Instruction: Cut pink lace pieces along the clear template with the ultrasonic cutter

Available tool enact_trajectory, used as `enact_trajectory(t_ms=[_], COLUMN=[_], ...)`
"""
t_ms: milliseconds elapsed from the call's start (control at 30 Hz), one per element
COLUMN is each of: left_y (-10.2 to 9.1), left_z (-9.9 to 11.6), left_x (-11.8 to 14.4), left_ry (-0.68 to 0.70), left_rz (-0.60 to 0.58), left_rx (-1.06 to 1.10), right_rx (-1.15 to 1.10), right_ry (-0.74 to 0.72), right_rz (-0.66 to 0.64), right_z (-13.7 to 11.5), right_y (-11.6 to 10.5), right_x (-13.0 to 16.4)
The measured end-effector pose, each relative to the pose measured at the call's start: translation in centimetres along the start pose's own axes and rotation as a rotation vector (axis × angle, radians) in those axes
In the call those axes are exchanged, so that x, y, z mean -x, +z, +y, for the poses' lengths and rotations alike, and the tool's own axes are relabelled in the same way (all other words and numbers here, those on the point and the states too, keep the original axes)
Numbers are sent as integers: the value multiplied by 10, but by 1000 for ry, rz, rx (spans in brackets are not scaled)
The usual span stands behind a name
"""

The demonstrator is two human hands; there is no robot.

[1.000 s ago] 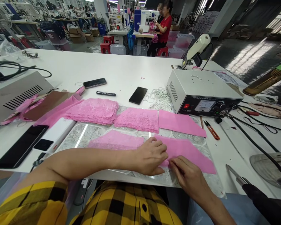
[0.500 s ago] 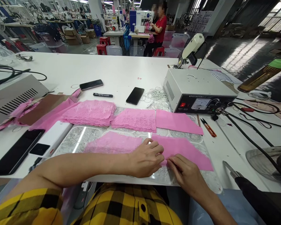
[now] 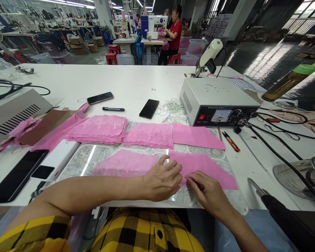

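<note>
A plain pink fabric piece (image 3: 207, 168) lies on the grey marbled board (image 3: 86, 159) at the table's front edge. Over its lower left part, my left hand (image 3: 164, 178) is closed with curled fingers, and whatever its fingertips pinch is hidden. Close by on the right, my right hand (image 3: 208, 190) pinches the lower edge of that piece between thumb and forefinger. A pink lace piece (image 3: 128, 161) lies to the left, partly under my left forearm. Behind are a thick lace stack (image 3: 98, 129), a smaller lace stack (image 3: 149, 135) and another plain pink piece (image 3: 196, 135).
A metal control box (image 3: 217, 101) with cables stands at the back right. A dark-handled tool (image 3: 275, 206) and a glass jar (image 3: 291, 178) are at the right front. Orange cutters (image 3: 231, 141), phones (image 3: 149, 108) and a marker (image 3: 113, 109) lie about. A person in red (image 3: 174, 35) sits beyond.
The camera view has shifted slightly. Both hands keep nearly the same closed pose at the pink fabric piece, and the fabrics have not visibly moved on the board.
</note>
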State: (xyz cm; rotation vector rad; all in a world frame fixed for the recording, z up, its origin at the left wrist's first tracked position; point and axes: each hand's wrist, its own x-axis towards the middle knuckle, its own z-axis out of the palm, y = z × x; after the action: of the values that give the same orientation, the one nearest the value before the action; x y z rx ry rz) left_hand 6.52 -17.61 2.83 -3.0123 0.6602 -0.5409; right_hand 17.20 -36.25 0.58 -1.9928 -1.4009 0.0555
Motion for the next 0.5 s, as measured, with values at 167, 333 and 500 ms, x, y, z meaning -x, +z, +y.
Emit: enact_trajectory(t_ms=[167,333,500], left_y=[4,3,0], left_z=[-1,-4,-8], left_x=[0,-1,-4], left_ry=[29,-40,-140], left_rz=[17,-63,-145], left_rx=[-26,60,217], right_rx=[-54,-72,-74], right_ry=[65,84,87], right_rz=[-35,-40,-42], right_z=[3,4,3], right_y=[1,2,1], right_x=[0,1,1])
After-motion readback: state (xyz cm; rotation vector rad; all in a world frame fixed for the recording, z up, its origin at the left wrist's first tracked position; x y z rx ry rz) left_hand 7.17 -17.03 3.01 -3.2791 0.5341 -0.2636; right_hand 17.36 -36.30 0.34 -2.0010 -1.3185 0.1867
